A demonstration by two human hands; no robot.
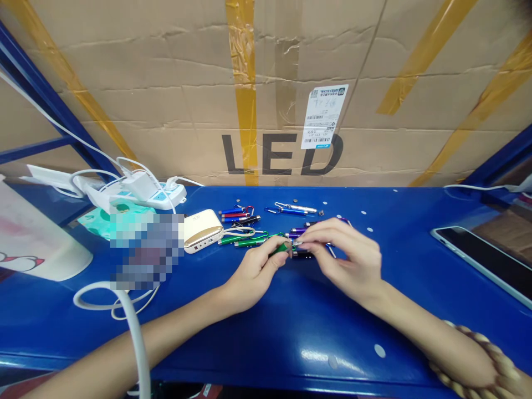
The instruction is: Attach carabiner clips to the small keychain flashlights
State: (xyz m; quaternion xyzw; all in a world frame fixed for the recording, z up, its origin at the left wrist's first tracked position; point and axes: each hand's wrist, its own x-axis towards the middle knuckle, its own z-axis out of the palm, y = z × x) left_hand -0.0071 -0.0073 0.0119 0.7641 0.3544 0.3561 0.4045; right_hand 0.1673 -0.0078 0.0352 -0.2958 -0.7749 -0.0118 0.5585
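Blue worktop (291, 343), entered left to right. At the left edge, a white tub (37, 233) with a cartoon print is placed. Behind it, a white power strip (166, 194) and a plugged-in white charger (141, 185) are set at the far edge. A mint-green packet (97, 221) is laid just in front of the strip, and beside it an object (145, 249) is obscured by pixelation. A thick white cable (135, 338) is looped near the left and is passed over the left forearm (145, 338).

A cream-and-gold power bank (203, 230) follows, with mini flashlights in clusters to its right: red and blue (236, 214), green (245, 239), silver and blue (291, 208), and purple (299, 231). Carabiner clips are attached to several.

The left hand (255, 271) and right hand (344, 257) are brought together over the worktop, with the forearms angled inward from the near corners. A green mini flashlight (280, 248) is pinched in the left hand, and the right fingertips (301, 243) are pressed at its end; what they grip cannot be told. A beaded bracelet (474, 354) is worn on the right wrist.

A dark-screened tablet (477, 260) is laid at the right edge. Blue surface is left between the hands and the near edge. A taped cardboard carton (282, 94) printed "LED" closes the far edge.
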